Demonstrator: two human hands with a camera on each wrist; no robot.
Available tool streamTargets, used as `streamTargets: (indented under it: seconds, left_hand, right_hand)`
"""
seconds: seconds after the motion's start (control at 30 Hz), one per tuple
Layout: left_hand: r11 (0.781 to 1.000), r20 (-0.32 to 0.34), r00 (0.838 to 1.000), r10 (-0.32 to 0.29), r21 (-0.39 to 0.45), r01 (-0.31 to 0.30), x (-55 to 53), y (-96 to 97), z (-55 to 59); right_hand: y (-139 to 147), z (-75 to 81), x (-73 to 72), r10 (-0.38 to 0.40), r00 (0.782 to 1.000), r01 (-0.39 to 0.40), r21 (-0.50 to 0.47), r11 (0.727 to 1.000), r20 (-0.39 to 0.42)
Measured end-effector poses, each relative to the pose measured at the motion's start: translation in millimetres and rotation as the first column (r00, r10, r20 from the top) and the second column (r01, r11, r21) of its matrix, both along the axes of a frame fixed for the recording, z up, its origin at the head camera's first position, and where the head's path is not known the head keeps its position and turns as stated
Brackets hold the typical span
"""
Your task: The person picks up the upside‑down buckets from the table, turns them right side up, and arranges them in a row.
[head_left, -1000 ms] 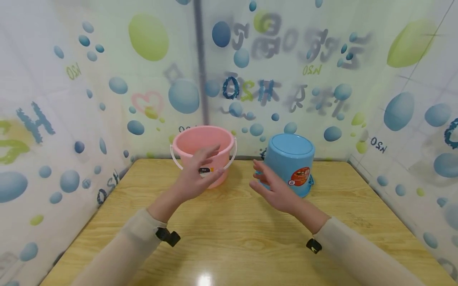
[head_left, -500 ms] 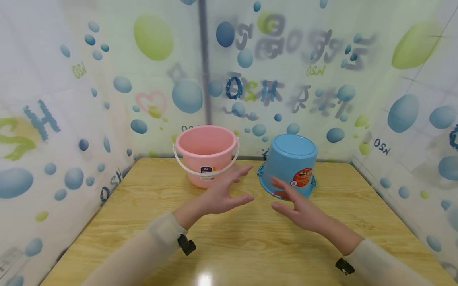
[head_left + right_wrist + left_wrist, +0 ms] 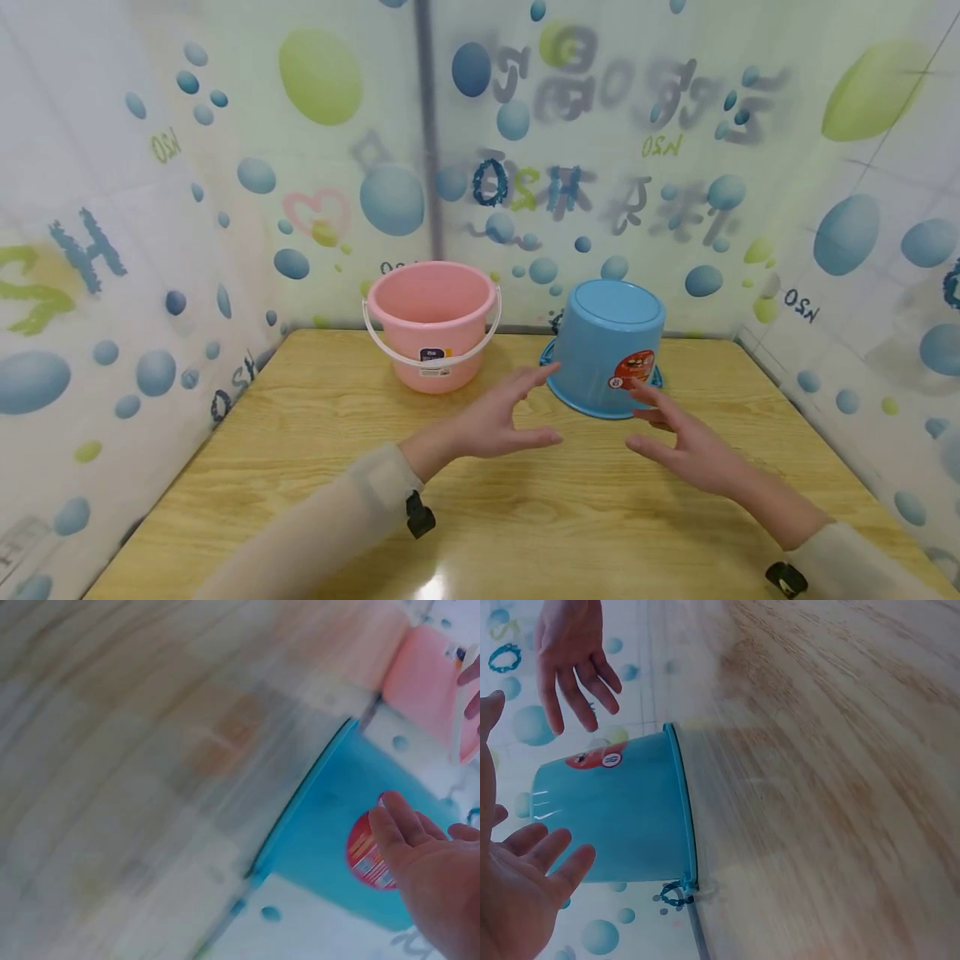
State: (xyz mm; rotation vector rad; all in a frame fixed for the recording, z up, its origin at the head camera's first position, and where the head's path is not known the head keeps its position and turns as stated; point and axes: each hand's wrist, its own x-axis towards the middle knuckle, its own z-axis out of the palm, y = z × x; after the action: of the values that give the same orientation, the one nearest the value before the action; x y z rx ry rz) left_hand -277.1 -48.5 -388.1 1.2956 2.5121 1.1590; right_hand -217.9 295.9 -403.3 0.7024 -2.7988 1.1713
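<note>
A blue bucket (image 3: pixel 600 354) stands upside down on the wooden table, its flat base up and a red round label facing me. My left hand (image 3: pixel 498 421) reaches toward its left front, fingers apart and relaxed, holding nothing. On the other side, my right hand (image 3: pixel 693 446) is held at the bucket's right front, its fingertips overlapping the label in the head view. The left wrist view shows both hands in front of the blue bucket (image 3: pixel 615 810). In the right wrist view, the right hand (image 3: pixel 435 877) covers part of the label.
Left of the blue bucket, a pink bucket (image 3: pixel 431 333) stands upright with its white handle (image 3: pixel 401 357) hanging at the front. The wooden table (image 3: pixel 315 417) is closed in by patterned curtains (image 3: pixel 322 150) at the back and both sides.
Both hands have moved right and slightly down, from in front of the pink bucket and the blue bucket's left side to either side of the blue bucket. The buckets have stayed put.
</note>
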Motion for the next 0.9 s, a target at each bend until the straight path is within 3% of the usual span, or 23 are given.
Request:
streamTargets:
  seconds: [0.17, 0.43, 0.67, 0.9]
  left_hand:
    - [1.000, 0.039, 0.999, 0.017, -0.026, -0.016, -7.0, 6.3, -6.4]
    - [0.992, 0.078, 0.993, 0.092, -0.090, -0.085, -24.1, 15.5, -19.8]
    - [0.976, 0.101, 0.980, 0.170, -0.155, -0.154, -46.0, 27.9, -34.0]
    - [0.973, 0.167, 0.964, 0.209, -0.129, -0.189, -69.1, 38.4, -37.5]
  right_hand:
    - [21.3, -1.4, -2.9, -0.059, 0.998, 0.058, 0.041, 0.997, 0.031]
    - [49.3, -9.5, -21.5, -0.107, 0.994, 0.103, 0.113, 0.988, 0.024]
    - [58.4, -12.0, -45.1, -0.130, 0.988, 0.114, 0.166, 0.980, 0.089]
    - [56.6, -12.0, -64.0, -0.126, 0.986, 0.097, 0.228, 0.969, 0.112]
